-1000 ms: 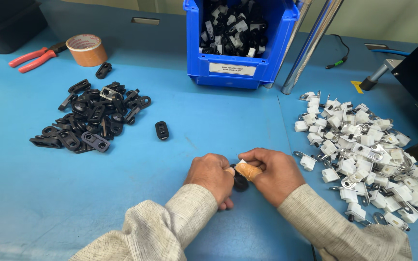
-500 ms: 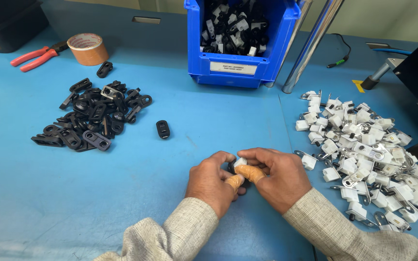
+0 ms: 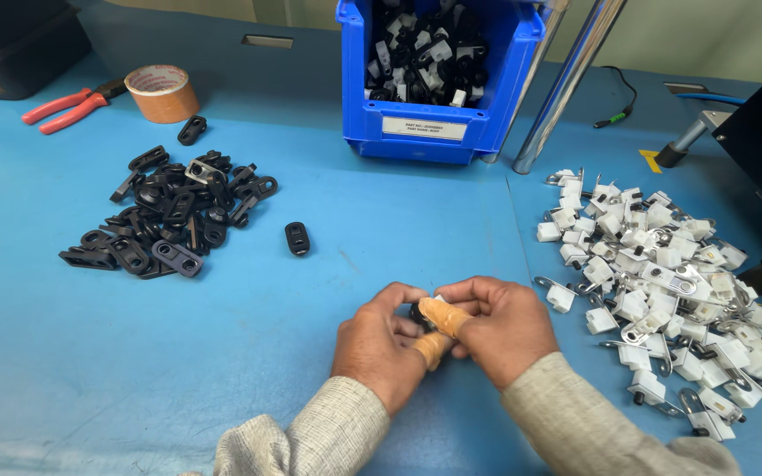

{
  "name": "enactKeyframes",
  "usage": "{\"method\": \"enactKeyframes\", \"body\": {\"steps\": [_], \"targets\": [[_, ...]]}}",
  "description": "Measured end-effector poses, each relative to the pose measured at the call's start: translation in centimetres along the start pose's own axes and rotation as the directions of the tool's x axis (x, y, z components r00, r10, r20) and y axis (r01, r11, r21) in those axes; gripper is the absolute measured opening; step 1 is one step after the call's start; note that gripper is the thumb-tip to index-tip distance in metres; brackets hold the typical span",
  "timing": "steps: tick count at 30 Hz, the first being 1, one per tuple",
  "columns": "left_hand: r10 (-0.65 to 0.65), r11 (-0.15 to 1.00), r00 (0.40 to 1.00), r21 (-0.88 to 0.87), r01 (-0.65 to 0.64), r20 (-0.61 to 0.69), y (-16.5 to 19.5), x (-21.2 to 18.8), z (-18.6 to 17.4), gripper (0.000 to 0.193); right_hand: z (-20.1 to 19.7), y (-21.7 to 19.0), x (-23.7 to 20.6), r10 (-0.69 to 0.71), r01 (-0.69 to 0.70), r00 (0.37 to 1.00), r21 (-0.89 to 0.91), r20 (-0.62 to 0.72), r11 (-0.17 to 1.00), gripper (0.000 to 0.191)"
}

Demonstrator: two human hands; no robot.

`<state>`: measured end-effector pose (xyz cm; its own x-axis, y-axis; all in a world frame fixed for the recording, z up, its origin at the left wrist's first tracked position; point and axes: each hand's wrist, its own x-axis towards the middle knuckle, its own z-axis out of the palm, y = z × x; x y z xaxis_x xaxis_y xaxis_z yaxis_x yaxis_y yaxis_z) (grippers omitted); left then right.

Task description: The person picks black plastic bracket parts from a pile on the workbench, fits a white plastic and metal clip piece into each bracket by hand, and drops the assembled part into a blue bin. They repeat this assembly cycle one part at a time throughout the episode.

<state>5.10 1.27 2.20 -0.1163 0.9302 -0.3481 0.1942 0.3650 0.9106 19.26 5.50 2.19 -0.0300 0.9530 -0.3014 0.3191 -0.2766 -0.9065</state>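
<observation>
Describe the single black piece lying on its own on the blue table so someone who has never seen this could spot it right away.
Start at the blue bin at the table's far edge and come toward the hands. Just right of the heap of black parts lies one small black oval link, flat on the blue table. It alone sits apart from the heap, touching nothing.

I have only one view, from the camera on my head, looking steeply down and forward over the blue table (image 3: 249,370). It is near my hands at the bottom edge, and it reaches to the blue bin (image 3: 438,132) at the far side.
</observation>
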Motion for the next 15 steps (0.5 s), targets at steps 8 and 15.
{"method": "enactKeyframes", "body": {"steps": [8,15], "targets": [[-0.108,0.954,0.992,-0.272,0.123,0.07,-0.7,0.9,-0.3,0.051,-2.2,1.5,2.2,0.32,-0.364,0.91,0.134,0.265,0.922,0.028],[-0.021,0.986,0.989,-0.16,0.045,0.147,-0.9,0.8,-0.4,0.05,-3.1,3.1,4.9,0.313,-0.337,0.88,0.006,0.359,0.941,0.023]]}}
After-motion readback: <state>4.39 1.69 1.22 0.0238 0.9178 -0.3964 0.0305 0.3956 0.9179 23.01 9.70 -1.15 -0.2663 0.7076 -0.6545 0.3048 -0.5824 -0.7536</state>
